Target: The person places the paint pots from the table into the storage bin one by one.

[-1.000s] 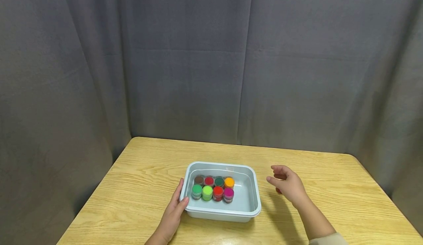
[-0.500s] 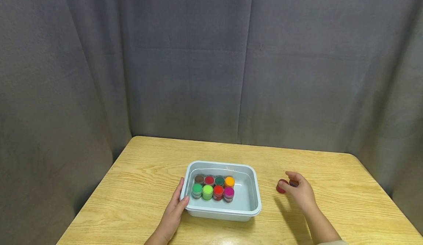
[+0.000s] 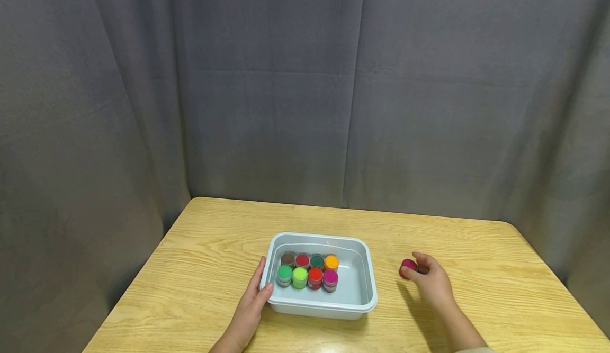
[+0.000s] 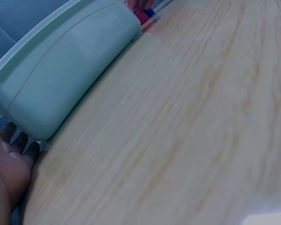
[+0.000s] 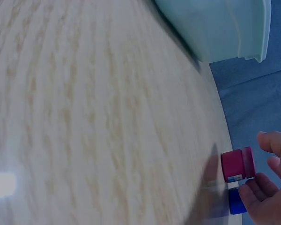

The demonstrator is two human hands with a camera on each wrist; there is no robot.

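My left hand point(image 3: 247, 313) holds the left wall of a pale blue-grey plastic tub point(image 3: 324, 313) in the head view, thumb over the rim. Inside are several small paint jars in two rows, among them a lime green jar point(image 3: 299, 277), an orange jar point(image 3: 331, 262) and a magenta jar point(image 3: 330, 280). To the right of the tub, my right hand point(image 3: 434, 284) is beside another magenta jar point(image 5: 235, 165) standing on the table. Its fingers look apart, with fingertips close to that jar's lid. A blue jar point(image 5: 235, 202) is partly hidden behind these fingers.
The tub and jars stand on a light wooden table point(image 3: 200, 268). Grey curtains point(image 3: 267, 104) hang behind the table and at both sides. The right arm casts a shadow toward the front of the table.
My right hand has moved right and down from beside the tub to the loose jars, uncovering the magenta one. The left hand, tub and jars inside have hardly moved.
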